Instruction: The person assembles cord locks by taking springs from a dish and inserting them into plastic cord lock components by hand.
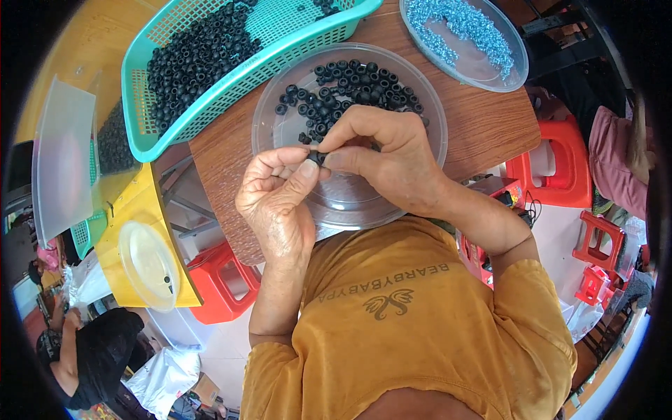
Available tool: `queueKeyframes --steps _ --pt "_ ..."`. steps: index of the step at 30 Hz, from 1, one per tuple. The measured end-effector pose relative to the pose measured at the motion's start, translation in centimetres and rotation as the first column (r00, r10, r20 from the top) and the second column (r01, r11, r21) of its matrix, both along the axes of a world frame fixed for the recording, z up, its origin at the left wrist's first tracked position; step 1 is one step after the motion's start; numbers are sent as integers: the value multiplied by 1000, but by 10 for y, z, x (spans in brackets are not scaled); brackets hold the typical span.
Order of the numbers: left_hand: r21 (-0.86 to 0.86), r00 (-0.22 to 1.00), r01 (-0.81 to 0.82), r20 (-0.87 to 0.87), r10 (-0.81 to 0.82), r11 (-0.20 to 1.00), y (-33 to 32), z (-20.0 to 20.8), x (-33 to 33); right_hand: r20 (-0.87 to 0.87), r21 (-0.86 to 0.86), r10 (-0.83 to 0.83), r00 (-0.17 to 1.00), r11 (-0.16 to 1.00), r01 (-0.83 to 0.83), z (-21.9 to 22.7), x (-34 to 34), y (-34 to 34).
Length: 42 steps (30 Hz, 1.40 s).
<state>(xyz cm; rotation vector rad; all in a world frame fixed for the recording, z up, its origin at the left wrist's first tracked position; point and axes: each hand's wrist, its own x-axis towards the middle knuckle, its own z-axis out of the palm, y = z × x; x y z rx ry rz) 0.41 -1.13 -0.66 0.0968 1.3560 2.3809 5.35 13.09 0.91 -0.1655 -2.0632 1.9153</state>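
Note:
My left hand (280,199) and my right hand (395,157) meet above the near left part of a round clear plastic tray (343,203). Between their fingertips is a small black ring-like part (317,158), pinched by thumb and forefinger on each side. The fingers partly cover it, so its exact kind does not show. Several similar black ring-shaped parts (350,84) lie loose in the tray, mostly toward its far side, just beyond my right hand.
A teal plastic basket (241,82) of black parts stands at the far left of the wooden table (483,129). Small blue pieces (465,31) fill a round tray at the far right. Red stools (560,171) flank the table. Another person (105,350) is at lower left.

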Motion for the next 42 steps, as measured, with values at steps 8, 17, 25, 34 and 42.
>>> queueKeyframes --steps 8,17,25,34,42 --pt "-62 994 -27 -108 20 998 -2 -5 3 110 -243 200 974 955 -169 -12 -5 13" --pt "-73 963 -35 -268 15 997 3 -7 5 180 -470 309 934 861 -194 -10 -11 21" --pt "-54 956 -91 -284 73 994 11 -7 13 139 -409 320 937 880 -240 -18 -12 20" --pt "-302 904 -159 -428 15 940 14 -3 6 125 -656 321 939 737 -164 -27 -10 20" --pt "-553 803 -115 -541 -251 825 19 14 15 127 -557 232 964 821 -124 -11 6 38"
